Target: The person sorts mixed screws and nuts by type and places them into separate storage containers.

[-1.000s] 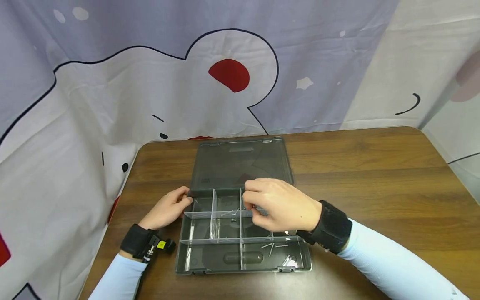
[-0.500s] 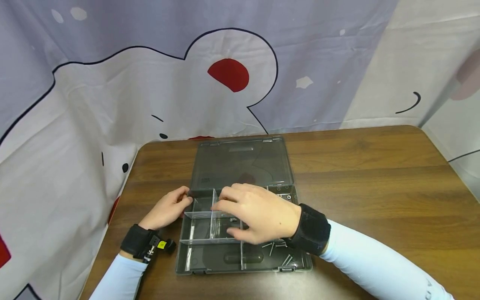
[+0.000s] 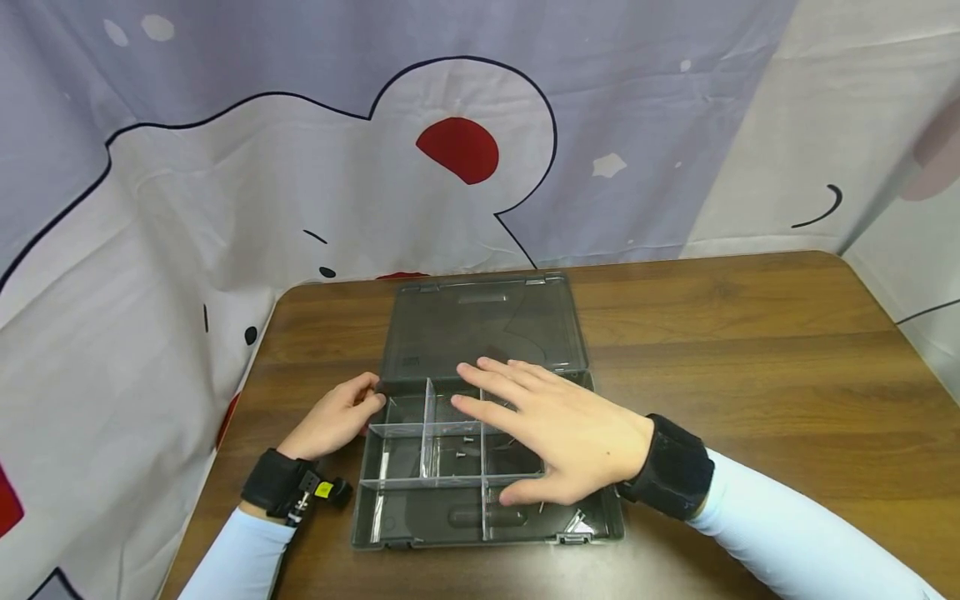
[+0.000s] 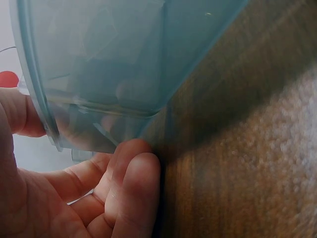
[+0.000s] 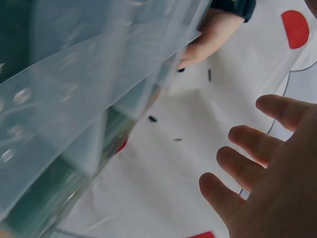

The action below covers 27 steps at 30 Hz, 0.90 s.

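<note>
A grey see-through compartment box lies on the table with its lid folded back. My left hand holds the box at its left side near the hinge; in the left wrist view, the thumb is at the rim and curled fingers touch the wall. Above the right half of the box hovers my right hand, fingers spread, holding nothing. Two small screws lie in the middle compartment. Longer screws lie in the front right compartment, partly covered by the right hand.
Clear dividers split the box into several compartments. The brown wooden table extends to the right of the box. A printed curtain hangs behind and left of the table. Each wrist wears a black band.
My right hand moved left over the middle compartments, then back right, and its fingers went from bunched to spread. A second small screw now shows in the middle compartment. The left hand stayed put.
</note>
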Each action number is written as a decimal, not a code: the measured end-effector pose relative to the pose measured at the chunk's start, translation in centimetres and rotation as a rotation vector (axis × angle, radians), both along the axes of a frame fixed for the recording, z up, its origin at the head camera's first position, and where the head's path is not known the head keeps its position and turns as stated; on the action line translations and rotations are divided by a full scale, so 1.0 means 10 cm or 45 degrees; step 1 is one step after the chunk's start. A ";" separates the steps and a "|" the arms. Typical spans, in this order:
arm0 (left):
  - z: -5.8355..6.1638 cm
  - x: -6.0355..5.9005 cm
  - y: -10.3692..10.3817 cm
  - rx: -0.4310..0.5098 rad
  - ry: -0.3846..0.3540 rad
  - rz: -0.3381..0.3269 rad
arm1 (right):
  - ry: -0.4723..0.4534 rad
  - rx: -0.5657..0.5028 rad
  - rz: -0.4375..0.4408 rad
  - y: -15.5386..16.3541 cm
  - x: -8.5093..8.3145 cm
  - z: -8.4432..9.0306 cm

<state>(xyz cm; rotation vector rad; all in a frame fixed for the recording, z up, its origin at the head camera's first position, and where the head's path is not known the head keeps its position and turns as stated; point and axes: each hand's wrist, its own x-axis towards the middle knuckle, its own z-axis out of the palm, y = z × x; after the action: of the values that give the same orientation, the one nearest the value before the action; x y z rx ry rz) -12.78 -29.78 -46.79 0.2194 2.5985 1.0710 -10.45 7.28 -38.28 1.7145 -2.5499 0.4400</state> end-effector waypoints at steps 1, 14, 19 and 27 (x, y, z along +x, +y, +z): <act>0.00 0.00 0.00 0.001 0.002 -0.001 | 0.002 0.000 -0.018 0.06 0.00 -0.02; 0.01 0.00 0.00 0.004 0.000 0.003 | 0.033 -0.028 -0.272 0.99 0.03 -0.36; 0.01 0.00 -0.01 -0.006 -0.008 0.012 | 0.065 -0.073 -0.336 1.27 0.15 -0.52; 0.00 0.00 0.00 0.000 -0.010 0.011 | 0.117 -0.112 -0.336 1.52 0.40 -0.69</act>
<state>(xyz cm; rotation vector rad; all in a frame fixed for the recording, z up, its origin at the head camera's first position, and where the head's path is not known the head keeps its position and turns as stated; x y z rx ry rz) -12.75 -29.76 -46.74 0.2038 2.5945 1.0731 -6.50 22.49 -45.23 1.3133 -2.5973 0.4396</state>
